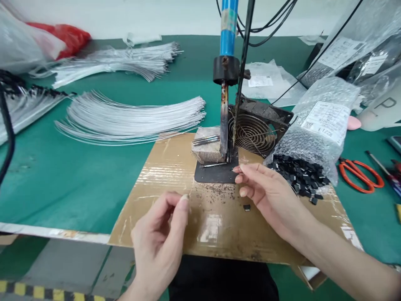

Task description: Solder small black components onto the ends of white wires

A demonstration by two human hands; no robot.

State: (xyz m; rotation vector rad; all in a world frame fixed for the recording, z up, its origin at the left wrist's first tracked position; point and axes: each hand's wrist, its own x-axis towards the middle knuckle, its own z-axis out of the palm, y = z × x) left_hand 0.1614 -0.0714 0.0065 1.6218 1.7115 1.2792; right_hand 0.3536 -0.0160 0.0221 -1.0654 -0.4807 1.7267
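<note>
Before you spreads the green table (78, 179), with a brown cardboard sheet (156, 179) laid over its near middle. A curved fan of white wires (131, 119) stretches across the left, its right ends pointing toward your work, and a second white bundle (109, 65) lies beyond it on the far side. At the left edge, a third bundle (34, 106) shows black ends; by that look, its wires may be done, while the plain white strands appear left to do, and there are many.

The blue-handled iron (224, 113) stands upright at center, its tip beside a worn block (206, 152), with a fan (257, 129) just behind to the right. Your left hand (158, 238) is closed, thumb on fingertips, at the near side of the sheet; your right hand (272, 196) pinches a thin piece (235, 169) close to the iron's tip, too fine to identify from here.

To the right, a heap of black parts (297, 173) spills from a bubble bag (322, 113), its supply plentiful. One black part (247, 207) lies alone, near your right fingers, unfitted.
</note>
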